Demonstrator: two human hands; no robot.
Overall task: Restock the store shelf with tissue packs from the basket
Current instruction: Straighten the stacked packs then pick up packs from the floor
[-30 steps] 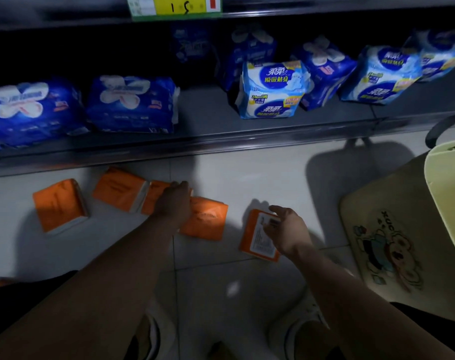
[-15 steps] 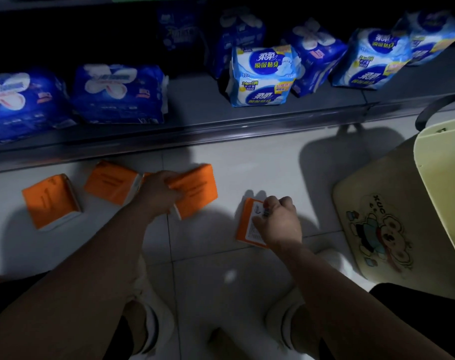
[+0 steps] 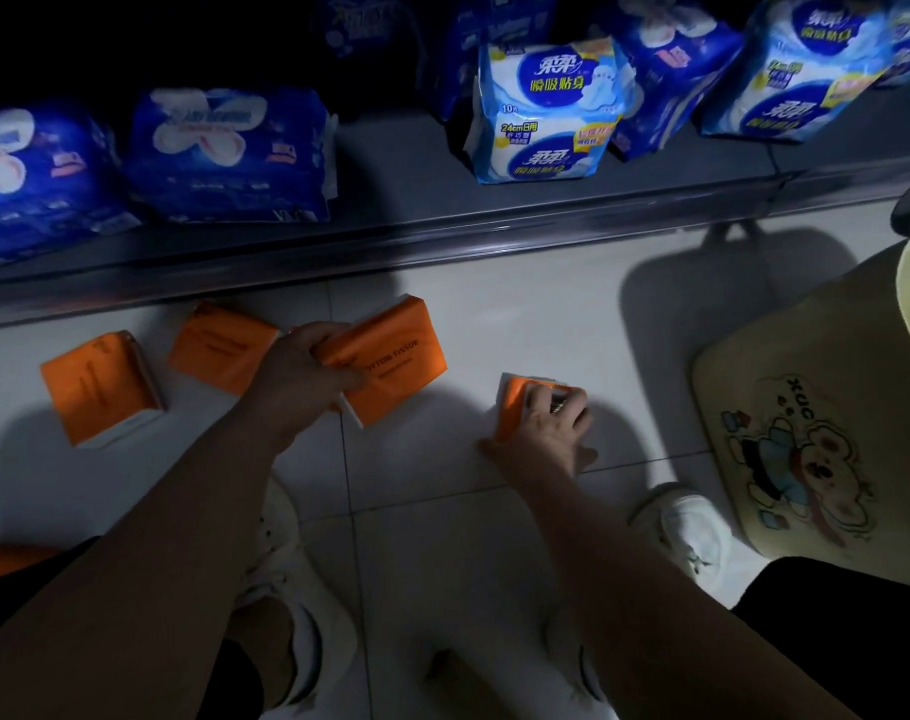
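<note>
We're crouched at the low grey metal shelf (image 3: pixel 494 236), both hands on soft orange plastic-wrapped tissue packs. Our left hand (image 3: pixel 307 371) has its fingers curled round the short end of one orange pack w/ dark lettering (image 3: pixel 390 361), tilted up off the pale tiled floor (image 3: pixel 494 314), prob. so it can go straight to the shelf. Our right hand (image 3: pixel 551 423) is cupped over a smaller-looking orange pack (image 3: pixel 512 402) that rests on the floor, fingers pressed down on top & thumb at the near edge, likely to scoop it up. Two more orange packs (image 3: pixel 102 387) (image 3: pixel 219 345) lie flat to the left, near the shelf lip. Blue & white wrapped packs (image 3: pixel 541 111) fill the shelf, w/ a bare gap mid-shelf. The cream cartoon-printed bag (image 3: pixel 806 459) is cut off at right; can't see inside. Shelf back is too dark to read.
</note>
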